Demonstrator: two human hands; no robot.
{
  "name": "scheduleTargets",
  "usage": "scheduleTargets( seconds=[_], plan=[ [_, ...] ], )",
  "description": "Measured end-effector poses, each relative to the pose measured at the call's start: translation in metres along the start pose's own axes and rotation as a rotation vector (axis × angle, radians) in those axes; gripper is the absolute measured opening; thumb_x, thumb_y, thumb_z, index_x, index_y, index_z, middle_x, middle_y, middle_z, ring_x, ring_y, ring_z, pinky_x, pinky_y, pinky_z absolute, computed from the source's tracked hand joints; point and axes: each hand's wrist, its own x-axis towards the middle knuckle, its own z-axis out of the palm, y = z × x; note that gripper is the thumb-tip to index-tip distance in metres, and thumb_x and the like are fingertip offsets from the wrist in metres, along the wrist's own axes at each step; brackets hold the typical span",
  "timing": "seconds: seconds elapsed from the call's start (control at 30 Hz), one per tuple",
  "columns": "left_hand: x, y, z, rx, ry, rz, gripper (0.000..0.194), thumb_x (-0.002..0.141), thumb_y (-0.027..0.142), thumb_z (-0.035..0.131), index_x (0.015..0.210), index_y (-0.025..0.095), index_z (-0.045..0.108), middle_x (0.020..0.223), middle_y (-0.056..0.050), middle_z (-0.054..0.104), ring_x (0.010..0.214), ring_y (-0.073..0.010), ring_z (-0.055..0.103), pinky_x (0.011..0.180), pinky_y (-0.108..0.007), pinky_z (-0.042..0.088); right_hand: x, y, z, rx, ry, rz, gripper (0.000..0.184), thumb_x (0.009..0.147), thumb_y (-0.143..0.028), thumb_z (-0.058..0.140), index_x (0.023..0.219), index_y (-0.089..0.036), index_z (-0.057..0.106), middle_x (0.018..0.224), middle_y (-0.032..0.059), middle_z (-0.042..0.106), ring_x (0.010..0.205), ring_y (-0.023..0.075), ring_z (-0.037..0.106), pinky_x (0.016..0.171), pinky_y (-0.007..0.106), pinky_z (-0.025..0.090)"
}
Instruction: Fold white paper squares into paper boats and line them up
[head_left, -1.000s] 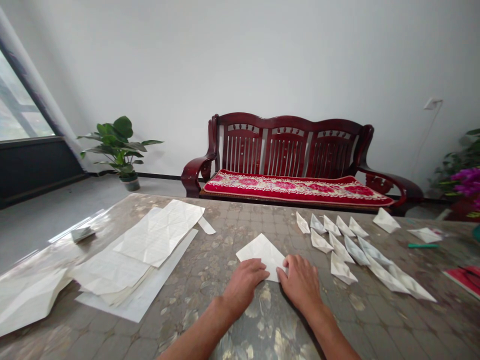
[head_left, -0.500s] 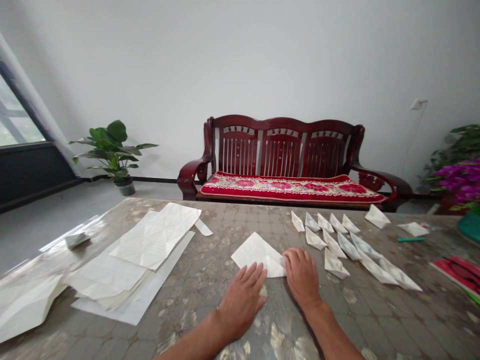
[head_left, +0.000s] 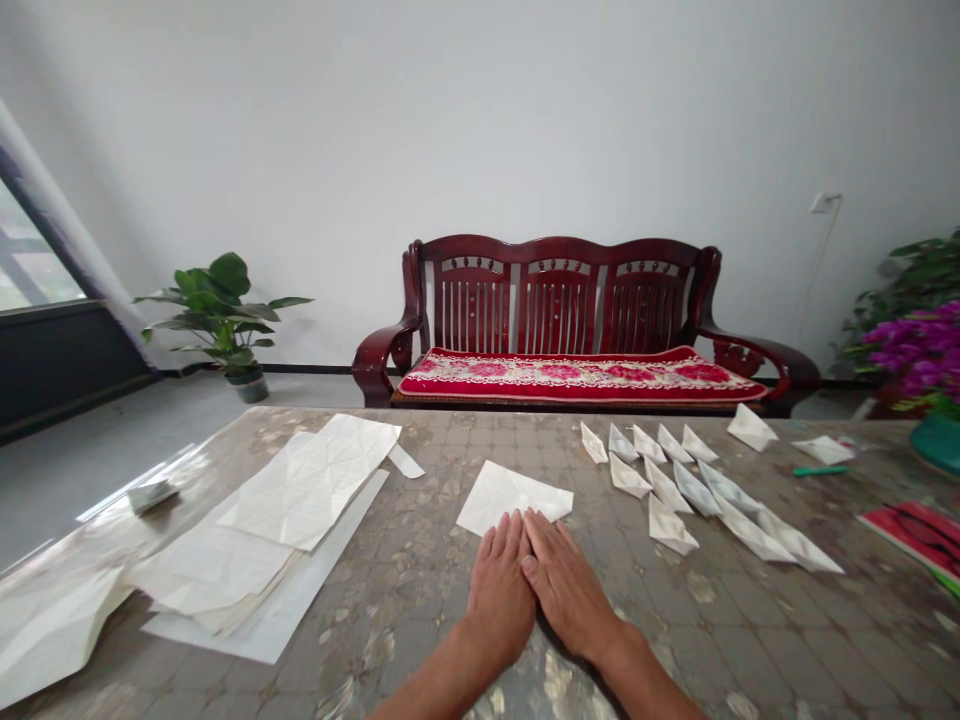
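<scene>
A white folded paper (head_left: 510, 494) lies flat on the patterned table (head_left: 420, 560) in front of me. My left hand (head_left: 501, 590) and my right hand (head_left: 566, 585) lie side by side, palms down with fingers stretched out. Their fingertips press on the near edge of the paper. Neither hand holds anything.
Several folded white paper boats (head_left: 694, 495) are lined up to the right. A stack of large creased sheets (head_left: 277, 520) lies to the left. A green pen (head_left: 821, 470) and a red book (head_left: 919, 530) sit at far right. A red wooden bench (head_left: 570, 330) stands beyond the table.
Both hands have come together at the paper's near edge and flattened. The paper, raised in a fold before, now lies flatter and more spread out. The camera tilted slightly.
</scene>
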Motion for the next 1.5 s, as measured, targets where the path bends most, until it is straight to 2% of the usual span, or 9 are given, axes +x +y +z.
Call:
scheduleTargets(
  seconds=[0.17, 0.33, 0.67, 0.83, 1.0, 1.1, 1.2, 1.37, 1.5],
  plan=[
    [-0.002, -0.012, 0.007, 0.09, 0.066, 0.113, 0.058, 0.094, 0.023, 0.038, 0.151, 0.021, 0.028, 0.155, -0.008, 0.033, 0.142, -0.0281, 0.03, 0.113, -0.045, 0.031, 0.002, 0.002, -0.006, -0.108, -0.108, 0.04, 0.058, 0.101, -0.047, 0.019, 0.152, -0.019, 0.022, 0.157, 0.0046, 0.024, 0.146, 0.021, 0.02, 0.12, 0.044, 0.018],
    [-0.008, -0.028, 0.0, 0.094, 0.045, 0.14, 0.053, 0.097, 0.039, 0.037, 0.145, 0.017, 0.039, 0.151, -0.009, 0.039, 0.14, -0.0252, 0.036, 0.112, -0.043, 0.034, 0.004, 0.005, -0.011, -0.183, -0.151, 0.07, 0.06, 0.101, -0.051, 0.017, 0.151, -0.02, 0.026, 0.158, 0.003, 0.021, 0.146, 0.0212, 0.019, 0.119, 0.045, 0.016],
    [-0.023, -0.036, -0.006, 0.097, 0.135, 0.066, 0.049, 0.095, 0.038, 0.045, 0.141, 0.02, 0.046, 0.147, -0.008, 0.048, 0.134, -0.0269, 0.043, 0.108, -0.044, 0.04, 0.018, 0.022, -0.017, -0.287, -0.068, 0.229, 0.057, 0.096, -0.04, 0.038, 0.148, -0.016, 0.035, 0.156, 0.0087, 0.029, 0.144, 0.0269, 0.023, 0.117, 0.052, 0.015],
    [-0.022, -0.018, 0.0, 0.102, 0.13, -0.022, 0.05, 0.093, 0.037, 0.049, 0.139, 0.018, 0.049, 0.146, -0.011, 0.048, 0.134, -0.03, 0.043, 0.106, -0.047, 0.041, 0.01, 0.006, -0.019, -0.277, 0.125, 0.16, 0.044, 0.095, -0.027, 0.043, 0.138, -0.019, 0.049, 0.148, 0.0101, 0.044, 0.136, 0.0267, 0.037, 0.112, 0.045, 0.029],
    [-0.021, -0.009, -0.014, 0.053, 0.011, -0.021, 0.049, 0.09, 0.032, 0.054, 0.137, 0.019, 0.051, 0.146, -0.01, 0.048, 0.129, -0.0321, 0.048, 0.102, -0.048, 0.044, 0.006, -0.001, -0.014, -0.177, 0.074, 0.077, 0.038, 0.092, -0.019, 0.046, 0.128, -0.021, 0.059, 0.133, 0.0082, 0.059, 0.122, 0.0231, 0.051, 0.105, 0.039, 0.039],
    [-0.021, -0.025, -0.035, -0.026, -0.08, 0.082, 0.043, 0.09, 0.024, 0.052, 0.132, 0.025, 0.054, 0.14, -0.006, 0.055, 0.118, -0.0268, 0.056, 0.099, -0.044, 0.047, 0.013, 0.007, -0.012, -0.159, 0.047, 0.089, 0.038, 0.092, -0.018, 0.045, 0.128, -0.018, 0.059, 0.136, 0.0086, 0.057, 0.126, 0.0235, 0.049, 0.108, 0.04, 0.037],
    [-0.022, -0.052, -0.046, 0.014, -0.021, 0.115, 0.05, 0.084, 0.017, 0.057, 0.132, 0.031, 0.053, 0.149, -0.005, 0.044, 0.137, -0.0334, 0.036, 0.11, -0.057, 0.032, 0.02, 0.015, -0.012, -0.138, 0.038, 0.093, 0.039, 0.092, -0.018, 0.044, 0.129, -0.016, 0.058, 0.139, 0.0096, 0.055, 0.13, 0.0237, 0.047, 0.112, 0.041, 0.033],
    [-0.016, -0.089, -0.043, 0.007, 0.019, 0.215, 0.064, 0.081, 0.0, 0.052, 0.137, 0.03, 0.048, 0.154, -0.01, 0.034, 0.141, -0.0321, 0.031, 0.108, -0.05, 0.038, 0.025, 0.02, -0.015, -0.093, 0.036, 0.101, 0.038, 0.094, -0.022, 0.043, 0.129, -0.017, 0.057, 0.14, 0.0098, 0.053, 0.132, 0.0237, 0.045, 0.114, 0.043, 0.03],
    [-0.002, -0.101, -0.041, -0.043, 0.023, 0.357, 0.058, 0.085, 0.0, 0.047, 0.136, 0.027, 0.048, 0.155, -0.011, 0.032, 0.142, -0.0263, 0.032, 0.111, -0.043, 0.038, 0.026, 0.021, -0.017, -0.089, 0.019, 0.102, 0.037, 0.095, -0.023, 0.042, 0.129, -0.016, 0.056, 0.141, 0.0101, 0.052, 0.134, 0.0244, 0.043, 0.115, 0.045, 0.028]
  ],
)
